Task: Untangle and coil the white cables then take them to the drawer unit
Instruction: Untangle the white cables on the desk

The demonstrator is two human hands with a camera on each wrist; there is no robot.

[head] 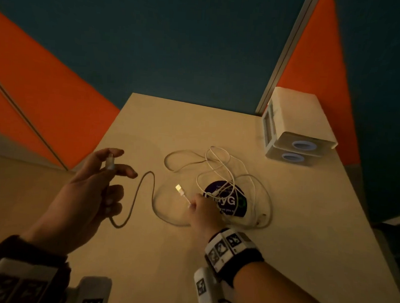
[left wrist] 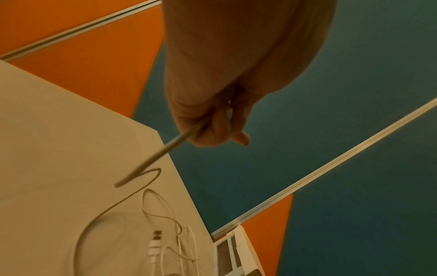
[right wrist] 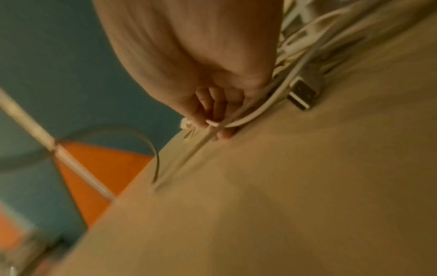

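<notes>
Spanning most of the head view was the pale table (head: 306, 228), with the white drawer unit (head: 296, 124) at its far right corner. Loose white cables (head: 219, 171) lay tangled over a dark round sticker (head: 228, 200) mid-table. Raised above the table's left edge, the left hand (head: 91, 187) gripped one thicker cable (head: 145, 194) near its plug. Low on the table, the right hand (head: 204, 210) pinched a thin cable just behind its USB plug (head: 180, 188).
</notes>
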